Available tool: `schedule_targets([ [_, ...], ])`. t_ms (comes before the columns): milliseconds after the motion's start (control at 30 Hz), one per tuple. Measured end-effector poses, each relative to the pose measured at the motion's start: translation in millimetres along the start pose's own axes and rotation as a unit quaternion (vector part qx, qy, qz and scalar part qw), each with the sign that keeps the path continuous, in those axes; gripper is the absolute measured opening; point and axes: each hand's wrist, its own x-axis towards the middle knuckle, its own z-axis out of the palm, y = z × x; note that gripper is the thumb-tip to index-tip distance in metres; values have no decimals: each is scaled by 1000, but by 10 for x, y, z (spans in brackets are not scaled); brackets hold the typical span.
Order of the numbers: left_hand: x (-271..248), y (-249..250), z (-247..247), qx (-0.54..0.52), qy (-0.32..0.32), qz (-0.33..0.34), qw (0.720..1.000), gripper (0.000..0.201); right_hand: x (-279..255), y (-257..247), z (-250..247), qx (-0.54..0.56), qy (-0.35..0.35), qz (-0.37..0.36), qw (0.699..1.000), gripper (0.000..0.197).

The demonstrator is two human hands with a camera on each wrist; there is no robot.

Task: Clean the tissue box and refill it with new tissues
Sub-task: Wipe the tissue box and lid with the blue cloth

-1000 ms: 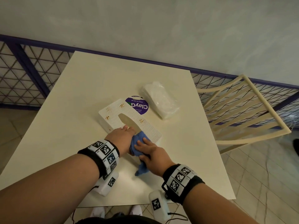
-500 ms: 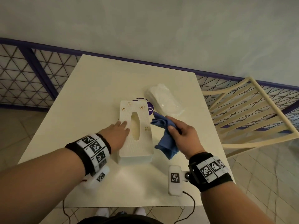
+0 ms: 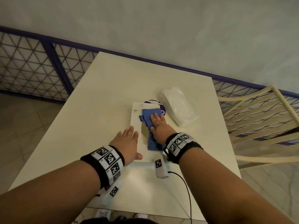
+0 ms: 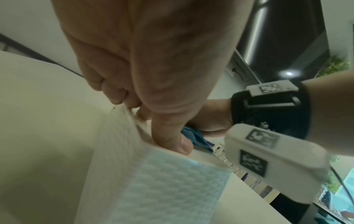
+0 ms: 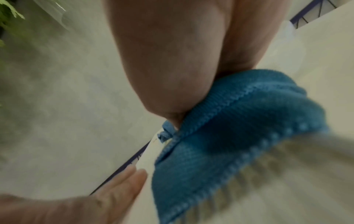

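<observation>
The white tissue box [image 3: 136, 122] lies lengthwise on the cream table [image 3: 105, 110], its oval slot partly showing. A blue cloth [image 3: 149, 114] is spread over the box's top, toward the far end. My right hand [image 3: 157, 124] presses flat on the cloth with straight fingers; the right wrist view shows the palm on the cloth [image 5: 239, 136]. My left hand [image 3: 127, 141] rests along the box's left edge with fingers extended and the thumb at the near end. In the left wrist view the thumb presses the box [image 4: 162, 189] at its top corner. A clear-wrapped pack of new tissues [image 3: 178, 107] lies to the right of the box.
A purple round label [image 3: 153, 102] shows on the table behind the box's far end. A cream slatted chair [image 3: 258, 126] stands to the right of the table. A purple-framed mesh railing [image 3: 40, 65] runs behind it. A cable [image 3: 186, 188] trails from my right wrist over the near table edge.
My right hand brought the blue cloth from beside the box onto its top and now presses it flat instead of gripping it. My left hand stays at the box's left side.
</observation>
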Motion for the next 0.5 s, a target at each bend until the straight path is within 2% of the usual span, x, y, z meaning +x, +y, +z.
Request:
schedule_targets([
  [67, -7, -12, 12, -10, 1, 3, 1000, 93, -99, 14, 52, -9, -5, -8, 1000, 59],
  [200, -9, -18, 44, -60, 0, 5, 998, 95, -713, -61, 430, -59, -8, -26, 998, 61],
  [300, -13, -20, 68, -74, 5, 8, 997, 95, -1031, -130, 537, -52, -34, -15, 998, 60],
  [400, -22, -7, 39, -62, 0, 6, 998, 95, -845, -97, 332, -13, -31, -8, 999, 59],
  [500, -14, 23, 7, -46, -8, -1, 999, 96, -368, -72, 38, -21, -20, 16, 999, 59],
])
